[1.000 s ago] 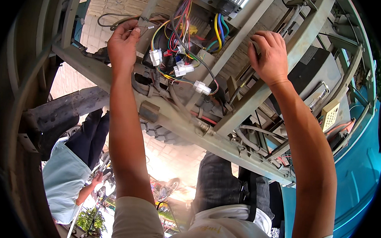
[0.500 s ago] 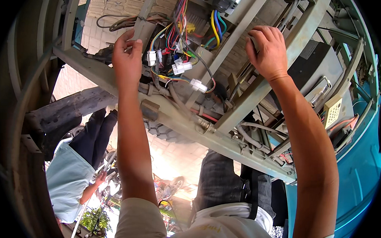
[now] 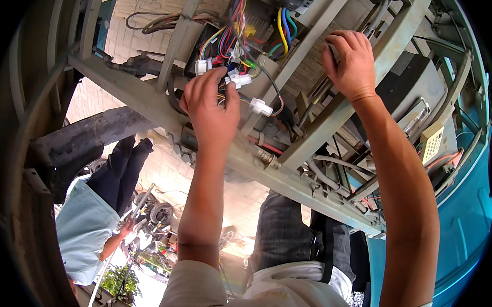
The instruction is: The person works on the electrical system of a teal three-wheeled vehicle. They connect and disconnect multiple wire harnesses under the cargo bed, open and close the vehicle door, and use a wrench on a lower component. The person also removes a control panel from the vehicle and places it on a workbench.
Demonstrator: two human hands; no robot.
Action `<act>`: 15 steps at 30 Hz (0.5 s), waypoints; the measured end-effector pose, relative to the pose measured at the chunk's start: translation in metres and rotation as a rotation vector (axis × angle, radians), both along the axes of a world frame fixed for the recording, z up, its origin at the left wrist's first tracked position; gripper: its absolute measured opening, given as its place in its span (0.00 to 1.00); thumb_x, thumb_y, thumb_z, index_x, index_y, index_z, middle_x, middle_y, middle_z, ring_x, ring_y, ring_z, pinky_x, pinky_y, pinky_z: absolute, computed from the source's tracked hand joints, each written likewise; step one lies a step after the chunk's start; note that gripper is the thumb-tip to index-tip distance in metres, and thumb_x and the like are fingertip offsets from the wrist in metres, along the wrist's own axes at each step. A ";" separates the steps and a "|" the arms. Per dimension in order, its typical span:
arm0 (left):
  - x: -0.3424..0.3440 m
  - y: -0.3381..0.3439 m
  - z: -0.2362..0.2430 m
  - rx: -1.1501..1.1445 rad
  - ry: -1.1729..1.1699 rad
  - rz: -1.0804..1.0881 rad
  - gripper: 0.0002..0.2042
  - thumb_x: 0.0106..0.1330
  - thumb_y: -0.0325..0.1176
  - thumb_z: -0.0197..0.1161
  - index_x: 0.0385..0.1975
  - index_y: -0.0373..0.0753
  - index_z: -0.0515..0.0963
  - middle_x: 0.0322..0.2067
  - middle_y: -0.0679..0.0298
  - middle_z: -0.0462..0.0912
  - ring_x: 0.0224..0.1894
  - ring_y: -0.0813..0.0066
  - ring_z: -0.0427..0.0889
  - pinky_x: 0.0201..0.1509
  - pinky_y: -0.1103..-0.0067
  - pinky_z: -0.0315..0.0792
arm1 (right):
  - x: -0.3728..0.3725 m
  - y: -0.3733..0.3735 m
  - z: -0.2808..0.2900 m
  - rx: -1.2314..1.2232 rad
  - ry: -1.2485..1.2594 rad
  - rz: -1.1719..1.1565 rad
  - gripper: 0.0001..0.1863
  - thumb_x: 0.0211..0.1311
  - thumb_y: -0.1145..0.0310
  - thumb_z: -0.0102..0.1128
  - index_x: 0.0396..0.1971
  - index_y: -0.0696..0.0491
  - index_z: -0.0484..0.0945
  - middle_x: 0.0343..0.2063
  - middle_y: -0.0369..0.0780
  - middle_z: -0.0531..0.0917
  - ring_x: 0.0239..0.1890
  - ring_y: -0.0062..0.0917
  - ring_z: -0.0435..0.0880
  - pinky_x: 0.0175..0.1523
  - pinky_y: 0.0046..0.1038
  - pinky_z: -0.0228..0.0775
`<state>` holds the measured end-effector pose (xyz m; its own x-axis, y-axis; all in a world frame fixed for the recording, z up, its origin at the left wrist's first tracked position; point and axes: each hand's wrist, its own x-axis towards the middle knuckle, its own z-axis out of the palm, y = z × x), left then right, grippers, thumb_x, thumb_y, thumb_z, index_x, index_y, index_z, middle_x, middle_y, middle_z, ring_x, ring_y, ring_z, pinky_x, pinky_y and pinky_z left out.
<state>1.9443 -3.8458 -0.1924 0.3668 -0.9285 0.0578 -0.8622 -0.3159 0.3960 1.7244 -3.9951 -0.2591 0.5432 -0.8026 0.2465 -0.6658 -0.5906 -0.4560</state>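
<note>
My left hand [image 3: 211, 105] is among the wiring, thumb and fingers apart around a gap and nothing visibly held. Its fingertips are next to a white plug connector [image 3: 201, 67] and a cluster of white connectors [image 3: 238, 79]; whether they touch is unclear. Another white connector [image 3: 260, 107] lies to the right on a loop of thin wires. Many-coloured thin wires [image 3: 239, 30] run down from above. My right hand [image 3: 350, 65] is closed beside a slanted metal frame bar [image 3: 390, 50]. Something dark shows between its thumb and fingers, too small to name.
Thick yellow, blue and green cables [image 3: 284, 31] hang by a finned metal box [image 3: 296, 1]. A metal crossbeam [image 3: 245, 162] runs below my hands. A dark box [image 3: 411, 84] and a turquoise panel [image 3: 464, 240] are at right. Another person [image 3: 89, 223] stands at lower left holding a pole.
My left hand has moved right, from beside the left frame bar to the white connectors. The right hand has barely shifted and stays closed.
</note>
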 end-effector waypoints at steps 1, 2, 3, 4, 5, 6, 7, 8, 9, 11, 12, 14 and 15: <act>-0.001 0.002 -0.002 0.057 0.002 0.002 0.16 0.52 0.31 0.64 0.43 0.41 0.76 0.46 0.65 0.78 0.53 0.65 0.69 0.58 0.63 0.54 | 0.000 0.000 0.000 0.003 0.004 0.000 0.07 0.50 0.68 0.60 0.29 0.53 0.77 0.35 0.36 0.79 0.43 0.33 0.75 0.54 0.33 0.64; 0.000 0.004 -0.003 0.080 -0.017 -0.006 0.17 0.52 0.31 0.64 0.43 0.41 0.76 0.47 0.65 0.77 0.54 0.64 0.68 0.58 0.62 0.54 | 0.000 0.000 0.000 0.005 0.008 0.000 0.07 0.50 0.68 0.60 0.29 0.53 0.77 0.35 0.36 0.79 0.43 0.33 0.75 0.54 0.33 0.64; 0.002 0.006 -0.005 0.103 -0.036 -0.014 0.17 0.52 0.31 0.65 0.44 0.40 0.76 0.48 0.65 0.77 0.54 0.64 0.68 0.58 0.62 0.54 | 0.000 -0.001 0.001 0.007 0.013 0.004 0.07 0.50 0.68 0.60 0.29 0.53 0.77 0.35 0.36 0.79 0.43 0.33 0.75 0.54 0.33 0.64; 0.003 0.008 -0.006 0.127 -0.053 -0.023 0.17 0.52 0.32 0.65 0.44 0.40 0.76 0.48 0.65 0.76 0.55 0.64 0.67 0.58 0.61 0.54 | -0.001 0.000 0.000 0.010 0.019 0.007 0.07 0.50 0.68 0.60 0.29 0.53 0.77 0.35 0.36 0.79 0.43 0.33 0.75 0.54 0.33 0.64; 0.005 0.011 -0.008 0.131 -0.054 -0.017 0.17 0.52 0.32 0.65 0.44 0.40 0.76 0.50 0.64 0.75 0.56 0.63 0.66 0.59 0.61 0.54 | -0.001 0.000 0.000 0.014 0.025 0.011 0.07 0.51 0.68 0.60 0.29 0.53 0.77 0.35 0.37 0.79 0.43 0.33 0.75 0.54 0.33 0.64; 0.007 0.014 -0.010 0.136 -0.056 -0.012 0.17 0.52 0.32 0.65 0.44 0.40 0.76 0.51 0.64 0.75 0.57 0.63 0.66 0.59 0.60 0.54 | -0.001 -0.001 0.000 0.011 0.021 0.010 0.07 0.51 0.68 0.60 0.29 0.53 0.77 0.36 0.37 0.79 0.43 0.33 0.75 0.54 0.34 0.64; 0.009 0.016 -0.010 0.141 -0.058 -0.006 0.17 0.52 0.33 0.65 0.44 0.39 0.76 0.52 0.64 0.74 0.57 0.62 0.65 0.59 0.59 0.53 | -0.001 -0.001 -0.001 0.008 0.017 0.010 0.07 0.51 0.68 0.60 0.29 0.53 0.77 0.36 0.37 0.79 0.43 0.33 0.75 0.54 0.34 0.64; 0.011 0.017 -0.009 0.125 -0.070 0.007 0.17 0.52 0.33 0.65 0.43 0.39 0.77 0.53 0.64 0.73 0.58 0.62 0.64 0.60 0.59 0.53 | -0.001 -0.001 -0.001 0.005 0.013 0.011 0.07 0.51 0.68 0.60 0.29 0.53 0.77 0.36 0.37 0.79 0.43 0.33 0.74 0.54 0.34 0.64; 0.013 0.017 -0.009 0.108 -0.082 0.019 0.17 0.52 0.33 0.65 0.43 0.39 0.77 0.53 0.64 0.73 0.59 0.61 0.64 0.60 0.58 0.53 | -0.001 0.000 -0.001 0.000 0.015 0.011 0.07 0.51 0.68 0.60 0.30 0.53 0.77 0.36 0.37 0.79 0.43 0.33 0.74 0.54 0.34 0.64; 0.018 0.014 -0.006 0.087 -0.116 0.038 0.15 0.53 0.33 0.65 0.42 0.38 0.78 0.55 0.63 0.71 0.60 0.60 0.63 0.61 0.57 0.54 | 0.000 0.000 -0.002 -0.011 0.012 0.017 0.07 0.51 0.68 0.60 0.30 0.54 0.77 0.36 0.37 0.79 0.43 0.34 0.74 0.54 0.34 0.64; 0.021 0.012 -0.006 0.081 -0.108 0.046 0.15 0.53 0.33 0.65 0.42 0.38 0.78 0.55 0.63 0.71 0.60 0.60 0.63 0.60 0.57 0.54 | 0.000 0.000 -0.002 -0.009 0.014 0.017 0.07 0.51 0.68 0.60 0.30 0.54 0.77 0.36 0.37 0.79 0.43 0.34 0.74 0.54 0.34 0.64; 0.027 0.006 -0.008 0.072 -0.093 0.059 0.15 0.54 0.33 0.64 0.42 0.39 0.78 0.55 0.63 0.71 0.59 0.59 0.62 0.60 0.58 0.55 | -0.001 0.000 -0.002 -0.002 0.016 0.016 0.07 0.51 0.68 0.59 0.30 0.54 0.77 0.36 0.37 0.79 0.42 0.34 0.75 0.54 0.33 0.63; 0.029 0.001 -0.007 0.034 -0.061 0.052 0.14 0.54 0.31 0.63 0.42 0.40 0.78 0.51 0.64 0.74 0.56 0.61 0.65 0.58 0.59 0.56 | -0.001 -0.001 -0.001 -0.003 0.016 0.019 0.08 0.51 0.68 0.59 0.31 0.54 0.77 0.35 0.37 0.79 0.42 0.34 0.75 0.53 0.34 0.64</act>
